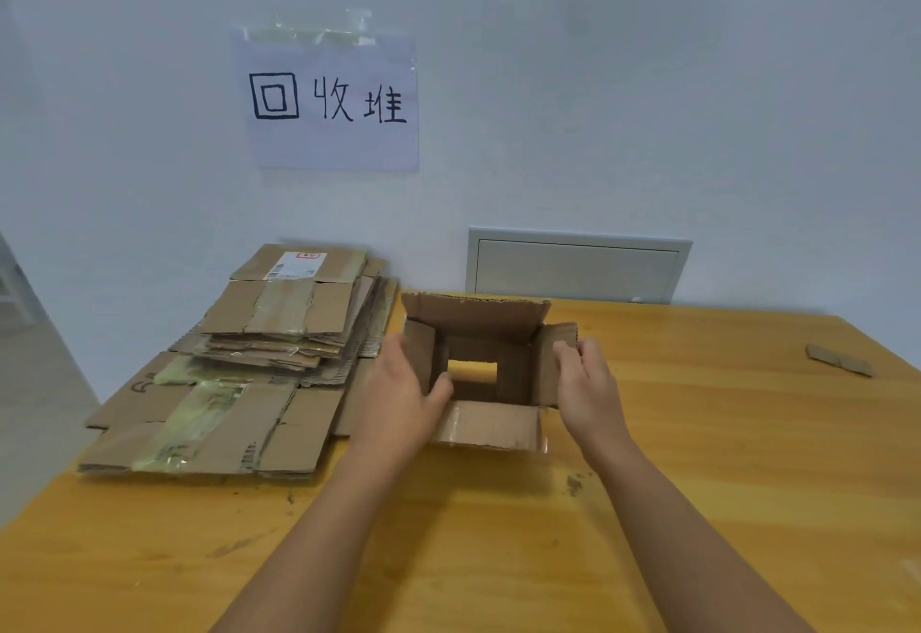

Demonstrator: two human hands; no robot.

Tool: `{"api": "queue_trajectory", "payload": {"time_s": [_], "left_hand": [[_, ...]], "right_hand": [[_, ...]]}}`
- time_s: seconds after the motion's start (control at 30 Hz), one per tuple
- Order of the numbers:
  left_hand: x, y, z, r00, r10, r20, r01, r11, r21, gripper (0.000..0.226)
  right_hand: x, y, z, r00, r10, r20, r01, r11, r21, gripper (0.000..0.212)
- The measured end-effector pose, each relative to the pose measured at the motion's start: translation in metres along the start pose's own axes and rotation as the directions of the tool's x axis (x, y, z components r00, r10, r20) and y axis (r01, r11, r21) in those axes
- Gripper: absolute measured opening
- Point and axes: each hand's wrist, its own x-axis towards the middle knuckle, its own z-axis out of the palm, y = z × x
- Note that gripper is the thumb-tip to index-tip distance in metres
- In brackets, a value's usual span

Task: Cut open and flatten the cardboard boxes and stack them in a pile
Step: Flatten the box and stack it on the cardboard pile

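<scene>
The open cardboard box (481, 363) stands on the wooden table (697, 458) between both hands. The left hand (398, 395) grips its left side flap; the right hand (583, 385) pinches its right flap. The box is brown and corrugated, all flaps spread, bottom open, mouth pointing upward. The pile of flattened boxes (239, 368) lies just left of the left hand.
</scene>
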Motion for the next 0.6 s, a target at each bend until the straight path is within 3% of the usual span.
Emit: {"api": "queue_trajectory", "payload": {"time_s": [0.07, 0.2, 0.43, 0.6], "left_hand": [[0.005, -0.003, -0.001, 0.989, -0.127, -0.07, 0.117, 0.985, -0.124, 0.084], [0.016, -0.006, -0.003, 0.975, -0.198, -0.104, 0.188, 0.977, -0.097, 0.104], [0.015, -0.005, -0.005, 0.982, -0.168, -0.086, 0.157, 0.981, -0.114, 0.084], [0.006, -0.007, -0.011, 0.995, -0.094, 0.02, 0.096, 0.954, -0.284, 0.066]], "right_hand": [[-0.001, 0.0, 0.001, 1.0, -0.023, 0.0, 0.023, 0.999, 0.044, 0.027], [-0.004, -0.004, 0.006, 0.995, -0.093, 0.025, 0.092, 0.994, 0.055, 0.025], [-0.003, -0.004, 0.004, 0.993, -0.116, 0.035, 0.114, 0.991, 0.064, 0.025], [0.01, 0.014, 0.0, 0.998, 0.016, 0.061, -0.026, 0.986, 0.165, 0.026]]}}
